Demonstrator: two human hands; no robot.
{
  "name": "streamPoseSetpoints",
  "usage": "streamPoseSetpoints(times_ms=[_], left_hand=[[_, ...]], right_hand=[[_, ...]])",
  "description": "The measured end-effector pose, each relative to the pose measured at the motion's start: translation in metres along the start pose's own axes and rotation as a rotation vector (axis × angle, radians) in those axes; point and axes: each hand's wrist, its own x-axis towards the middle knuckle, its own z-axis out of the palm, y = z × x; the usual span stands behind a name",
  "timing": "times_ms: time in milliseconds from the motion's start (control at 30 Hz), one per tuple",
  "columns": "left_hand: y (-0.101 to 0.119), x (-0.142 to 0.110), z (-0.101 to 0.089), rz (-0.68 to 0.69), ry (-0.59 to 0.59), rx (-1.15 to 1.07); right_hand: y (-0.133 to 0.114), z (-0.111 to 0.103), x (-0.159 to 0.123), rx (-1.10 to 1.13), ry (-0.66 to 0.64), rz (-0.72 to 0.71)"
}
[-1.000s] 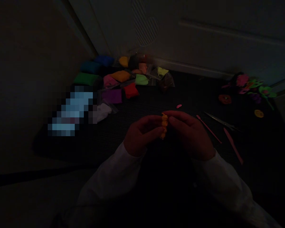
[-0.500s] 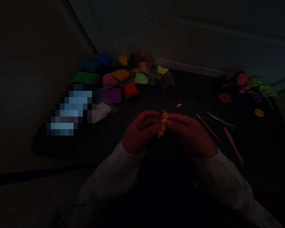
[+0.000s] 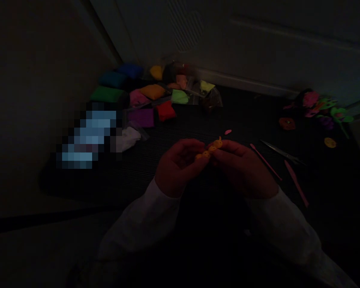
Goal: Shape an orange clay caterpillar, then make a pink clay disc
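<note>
Between my two hands is an orange clay caterpillar (image 3: 213, 149), a short row of several balls with dark dots and a small stub at its upper right end. My left hand (image 3: 180, 168) pinches its lower left part between thumb and fingers. Thumb and fingers of my right hand (image 3: 246, 168) close on the upper right part. The caterpillar lies tilted, rising to the right, held above the dark table (image 3: 156, 160). Just beyond my hands a small pink clay piece (image 3: 228, 132) rests on the table. The light is very dim, and some fingertips are hard to make out.
Bagged clay in many colours, such as a purple pack (image 3: 141, 118) and a red one (image 3: 166, 111), lies at back left near a blurred, glowing screen (image 3: 88, 138). On the right are scissors (image 3: 282, 153), pink tools (image 3: 296, 183), a yellow disc (image 3: 330, 143) and clay flowers (image 3: 310, 99).
The caterpillar has turned from nearly upright to a slant, its stubbed end swinging right and its other end left. Both hands stay on it. The view has shifted slightly.
</note>
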Motion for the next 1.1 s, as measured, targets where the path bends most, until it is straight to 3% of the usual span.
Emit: streamPoseSetpoints(times_ms=[367,600,1100], left_hand=[[0.003,-0.001,0.002,0.010,0.004,0.011],[0.009,-0.002,0.008,-0.005,0.136,0.073],[0.007,0.003,0.007,-0.073,0.131,-0.044]], right_hand=[[0.000,0.000,0.001,0.010,-0.002,-0.050],[0.000,-0.001,0.001,0.002,-0.012,-0.046],[0.000,0.002,0.000,-0.080,0.034,-0.108]])
